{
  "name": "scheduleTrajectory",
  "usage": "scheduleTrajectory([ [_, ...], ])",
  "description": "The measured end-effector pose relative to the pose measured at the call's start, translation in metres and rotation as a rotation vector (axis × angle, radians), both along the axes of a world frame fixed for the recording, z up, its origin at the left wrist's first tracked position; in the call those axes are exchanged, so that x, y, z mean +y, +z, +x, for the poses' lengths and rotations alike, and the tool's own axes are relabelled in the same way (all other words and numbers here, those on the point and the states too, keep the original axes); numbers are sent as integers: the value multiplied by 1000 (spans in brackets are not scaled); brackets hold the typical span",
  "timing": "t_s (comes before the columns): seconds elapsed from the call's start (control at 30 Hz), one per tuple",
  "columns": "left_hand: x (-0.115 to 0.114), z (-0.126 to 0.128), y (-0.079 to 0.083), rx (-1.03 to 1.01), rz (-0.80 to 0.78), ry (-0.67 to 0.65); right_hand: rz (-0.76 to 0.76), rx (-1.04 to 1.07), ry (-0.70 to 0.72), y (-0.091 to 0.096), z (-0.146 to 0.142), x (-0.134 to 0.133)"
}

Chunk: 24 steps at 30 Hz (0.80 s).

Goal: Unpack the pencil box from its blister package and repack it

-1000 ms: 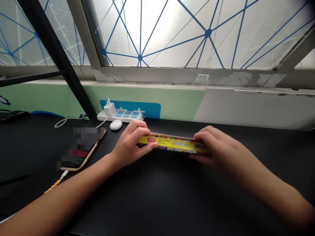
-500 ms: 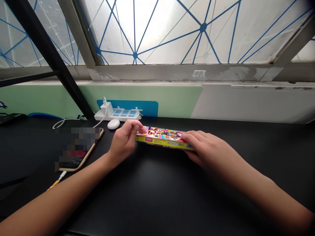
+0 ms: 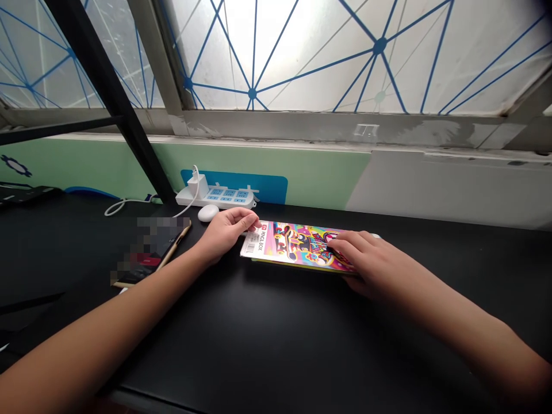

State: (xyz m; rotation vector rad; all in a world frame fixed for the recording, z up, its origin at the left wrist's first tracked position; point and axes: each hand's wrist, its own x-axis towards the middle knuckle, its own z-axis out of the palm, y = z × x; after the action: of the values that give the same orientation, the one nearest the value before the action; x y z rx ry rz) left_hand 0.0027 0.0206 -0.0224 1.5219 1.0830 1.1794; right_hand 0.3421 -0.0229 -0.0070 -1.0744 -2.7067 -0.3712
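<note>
A colourful, flat pencil box (image 3: 297, 244) lies between my hands, slightly above or on the black desk. Bright cartoon artwork covers its upper face, and a white end flap at its left carries the print "PENCIL BOX" and a barcode. My left hand (image 3: 226, 231) is closed, thumb against the fingers, at the far corner of that flap. Around the right end of the box my right hand (image 3: 366, 259) is wrapped, fingers on top and thumb below. The right end is mostly hidden under those fingers.
A phone (image 3: 153, 256), partly blurred, lies beside my left forearm. Behind it are a white rounded case (image 3: 209, 213) and a white power strip (image 3: 228, 198) with a plugged-in charger. A black slanted post (image 3: 129, 126) rises at the left; a window and wall border the desk (image 3: 276, 339).
The box has tipped so its top face and white flap show more, and its yellow side shows less. My view has shifted a little left.
</note>
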Motion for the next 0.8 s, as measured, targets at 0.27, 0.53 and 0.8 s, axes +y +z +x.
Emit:
scheduleTrajectory([
  [0.27,7,-6,-10,47,-78,-62,-45,0,-94,1,9,-1],
  [0.53,7,-6,-5,88,-140,-108,-116,-5,-140,3,9,-5],
  [0.8,9,-9,-1,53,-255,-105,-109,21,-105,-4,13,-2],
])
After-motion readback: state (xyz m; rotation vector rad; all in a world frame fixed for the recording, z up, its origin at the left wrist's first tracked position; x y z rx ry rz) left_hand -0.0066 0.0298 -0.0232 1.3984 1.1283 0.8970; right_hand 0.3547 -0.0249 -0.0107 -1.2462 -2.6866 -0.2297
